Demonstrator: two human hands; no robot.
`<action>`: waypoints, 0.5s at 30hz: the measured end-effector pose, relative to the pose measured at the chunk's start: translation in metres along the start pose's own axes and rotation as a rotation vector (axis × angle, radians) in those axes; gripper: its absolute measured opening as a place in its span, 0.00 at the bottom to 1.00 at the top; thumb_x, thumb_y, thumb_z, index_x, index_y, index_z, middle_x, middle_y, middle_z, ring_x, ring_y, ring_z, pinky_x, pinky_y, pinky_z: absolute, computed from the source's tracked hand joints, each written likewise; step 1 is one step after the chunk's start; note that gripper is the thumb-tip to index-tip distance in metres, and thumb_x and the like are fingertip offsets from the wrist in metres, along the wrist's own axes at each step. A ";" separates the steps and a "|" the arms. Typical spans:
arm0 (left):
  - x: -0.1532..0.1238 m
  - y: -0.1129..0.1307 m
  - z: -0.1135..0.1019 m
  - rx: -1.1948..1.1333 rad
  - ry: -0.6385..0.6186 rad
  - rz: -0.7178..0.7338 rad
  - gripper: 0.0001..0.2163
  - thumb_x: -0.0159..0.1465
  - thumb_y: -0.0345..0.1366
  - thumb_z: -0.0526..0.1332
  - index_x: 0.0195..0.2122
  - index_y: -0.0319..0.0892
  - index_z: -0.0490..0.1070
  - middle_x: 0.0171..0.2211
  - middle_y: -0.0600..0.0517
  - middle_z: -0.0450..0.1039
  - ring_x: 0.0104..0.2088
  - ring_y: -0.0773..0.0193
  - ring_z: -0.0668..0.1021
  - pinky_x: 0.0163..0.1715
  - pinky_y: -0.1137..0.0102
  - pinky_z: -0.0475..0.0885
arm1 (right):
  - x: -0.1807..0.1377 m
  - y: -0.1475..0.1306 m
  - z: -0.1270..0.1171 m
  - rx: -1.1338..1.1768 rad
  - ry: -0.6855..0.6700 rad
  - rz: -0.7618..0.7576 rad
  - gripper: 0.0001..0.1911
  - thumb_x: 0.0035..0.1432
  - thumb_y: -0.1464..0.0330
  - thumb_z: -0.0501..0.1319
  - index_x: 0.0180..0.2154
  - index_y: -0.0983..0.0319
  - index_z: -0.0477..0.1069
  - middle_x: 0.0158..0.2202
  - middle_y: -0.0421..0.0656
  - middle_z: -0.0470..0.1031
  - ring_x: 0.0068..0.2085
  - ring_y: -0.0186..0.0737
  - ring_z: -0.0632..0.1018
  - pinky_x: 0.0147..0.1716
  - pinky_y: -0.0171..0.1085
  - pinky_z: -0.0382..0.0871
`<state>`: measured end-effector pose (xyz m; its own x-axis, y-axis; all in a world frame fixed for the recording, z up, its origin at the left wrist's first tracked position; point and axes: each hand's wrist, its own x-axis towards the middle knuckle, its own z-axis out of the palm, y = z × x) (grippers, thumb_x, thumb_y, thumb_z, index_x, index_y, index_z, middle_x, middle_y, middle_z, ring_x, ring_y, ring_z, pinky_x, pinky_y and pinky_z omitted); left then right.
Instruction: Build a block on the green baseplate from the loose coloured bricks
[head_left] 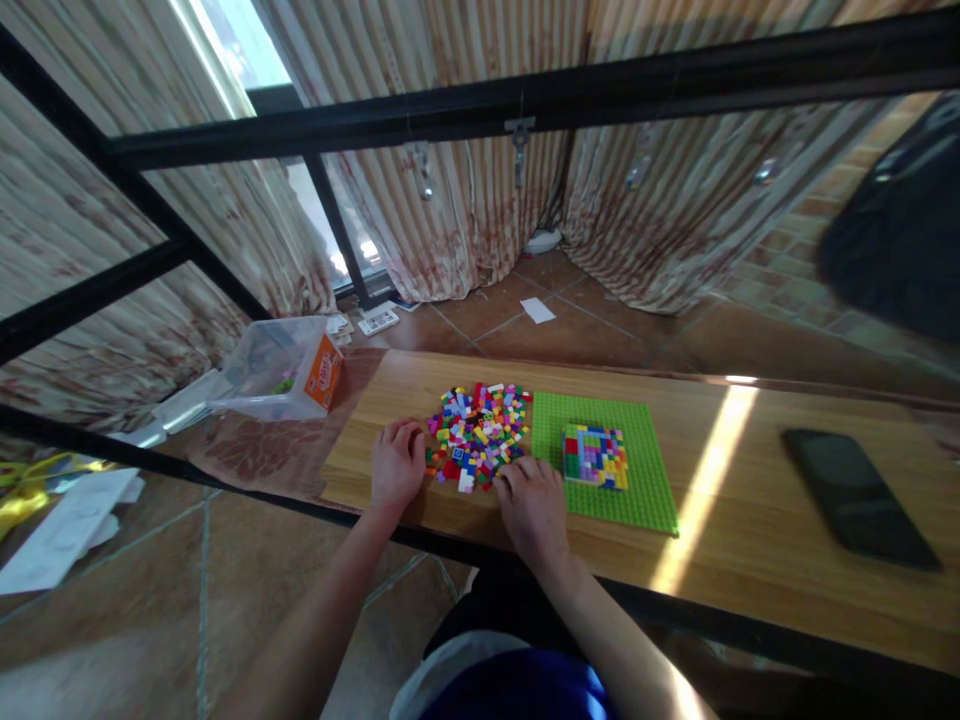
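Bent fingers of the bare right hand (pixel 534 500), tips gathered close, at the near right edge of a loose, spread heap of small multicoloured plastic bricks (pixel 484 430); impossible to tell about any brick pinched there. Loosely curled fingers of the bare left hand (pixel 398 463) beside the heap's left edge, partly hidden; again, no telling about a hold. Apparently in the midst of picking through loose pieces. Likely called for next: a sure fingertip pinch on one single brick, without scattering its neighbours. Just right of the heap, a flat, square, bright green studded plastic baseplate (pixel 652 490), bearing a low, blocky, multicoloured plastic brick build (pixel 596 457). Beneath all this, a long, light-brown wooden tabletop (pixel 750 510). Farther right, past a strip of sunlight, a black rectangular phone (pixel 859 497); off to the left, beyond the tabletop's end, a clear plastic box with an orange label (pixel 304 400).
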<state>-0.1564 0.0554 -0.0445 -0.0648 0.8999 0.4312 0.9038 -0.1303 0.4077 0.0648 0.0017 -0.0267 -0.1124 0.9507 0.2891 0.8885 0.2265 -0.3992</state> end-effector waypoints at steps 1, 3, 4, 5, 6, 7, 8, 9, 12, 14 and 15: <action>0.000 0.000 0.000 0.003 0.003 0.002 0.11 0.66 0.38 0.53 0.41 0.41 0.73 0.44 0.44 0.74 0.46 0.54 0.74 0.50 0.58 0.69 | -0.001 -0.001 -0.002 0.032 -0.006 0.006 0.09 0.64 0.69 0.57 0.32 0.59 0.74 0.35 0.46 0.76 0.39 0.46 0.72 0.39 0.42 0.61; 0.001 -0.001 0.000 0.009 0.007 0.007 0.12 0.66 0.38 0.52 0.41 0.41 0.73 0.44 0.43 0.74 0.46 0.53 0.74 0.50 0.58 0.69 | -0.005 -0.001 -0.010 0.144 -0.002 0.034 0.09 0.64 0.68 0.56 0.34 0.59 0.74 0.35 0.44 0.77 0.38 0.44 0.74 0.39 0.41 0.63; 0.001 -0.002 0.000 0.012 0.007 0.011 0.12 0.66 0.39 0.52 0.41 0.41 0.73 0.44 0.43 0.74 0.46 0.53 0.74 0.50 0.58 0.69 | -0.008 0.000 -0.016 0.218 0.010 0.061 0.10 0.64 0.67 0.55 0.35 0.59 0.74 0.34 0.44 0.77 0.37 0.43 0.75 0.39 0.40 0.65; 0.001 -0.002 0.000 0.015 0.006 0.015 0.12 0.66 0.39 0.52 0.41 0.41 0.73 0.43 0.43 0.74 0.46 0.52 0.74 0.50 0.58 0.69 | -0.012 0.002 -0.022 0.295 0.024 0.101 0.10 0.64 0.66 0.55 0.36 0.58 0.75 0.34 0.43 0.78 0.36 0.41 0.76 0.38 0.39 0.66; 0.001 -0.003 0.000 0.018 0.004 0.020 0.12 0.66 0.40 0.52 0.41 0.41 0.73 0.43 0.44 0.74 0.46 0.52 0.74 0.50 0.58 0.69 | -0.017 0.005 -0.029 0.369 0.042 0.148 0.10 0.64 0.65 0.55 0.36 0.58 0.75 0.34 0.43 0.78 0.34 0.40 0.77 0.37 0.38 0.68; 0.002 -0.003 0.000 0.019 0.004 0.024 0.12 0.66 0.40 0.52 0.41 0.41 0.73 0.43 0.44 0.74 0.46 0.52 0.74 0.50 0.58 0.69 | -0.022 0.009 -0.036 0.430 0.063 0.203 0.11 0.64 0.63 0.55 0.36 0.58 0.75 0.33 0.42 0.79 0.34 0.40 0.78 0.35 0.38 0.69; 0.002 -0.003 0.000 0.020 0.004 0.027 0.13 0.66 0.40 0.52 0.41 0.41 0.73 0.43 0.44 0.74 0.46 0.52 0.75 0.49 0.58 0.69 | -0.027 0.015 -0.043 0.478 0.084 0.257 0.11 0.63 0.62 0.56 0.36 0.58 0.75 0.33 0.42 0.79 0.33 0.40 0.79 0.35 0.38 0.70; 0.002 -0.004 0.000 0.021 0.005 0.028 0.13 0.66 0.40 0.52 0.41 0.41 0.73 0.43 0.43 0.74 0.46 0.52 0.75 0.49 0.58 0.69 | -0.032 0.023 -0.049 0.513 0.117 0.310 0.11 0.62 0.60 0.57 0.36 0.58 0.76 0.33 0.42 0.80 0.33 0.41 0.79 0.35 0.38 0.71; 0.002 -0.004 0.000 0.021 0.007 0.032 0.13 0.66 0.41 0.52 0.41 0.41 0.73 0.43 0.43 0.74 0.46 0.52 0.74 0.50 0.57 0.69 | -0.045 0.052 -0.064 0.554 0.250 0.450 0.13 0.58 0.58 0.60 0.36 0.59 0.77 0.34 0.44 0.81 0.33 0.42 0.80 0.35 0.39 0.73; 0.002 -0.005 0.001 0.018 0.008 0.034 0.13 0.66 0.41 0.52 0.41 0.41 0.73 0.43 0.43 0.74 0.46 0.52 0.74 0.50 0.57 0.69 | -0.049 0.073 -0.070 0.504 0.319 0.505 0.14 0.57 0.58 0.61 0.37 0.60 0.78 0.35 0.45 0.81 0.34 0.43 0.80 0.35 0.40 0.74; 0.002 -0.005 0.001 0.015 0.009 0.035 0.13 0.66 0.41 0.52 0.40 0.41 0.73 0.43 0.43 0.74 0.47 0.52 0.74 0.50 0.57 0.69 | -0.049 0.082 -0.071 0.451 0.350 0.521 0.14 0.57 0.57 0.60 0.36 0.60 0.78 0.35 0.46 0.81 0.34 0.43 0.80 0.35 0.40 0.74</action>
<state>-0.1604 0.0585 -0.0464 -0.0370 0.8912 0.4521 0.9118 -0.1549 0.3802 0.1753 -0.0412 -0.0116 0.4848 0.8526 0.1951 0.5123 -0.0960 -0.8534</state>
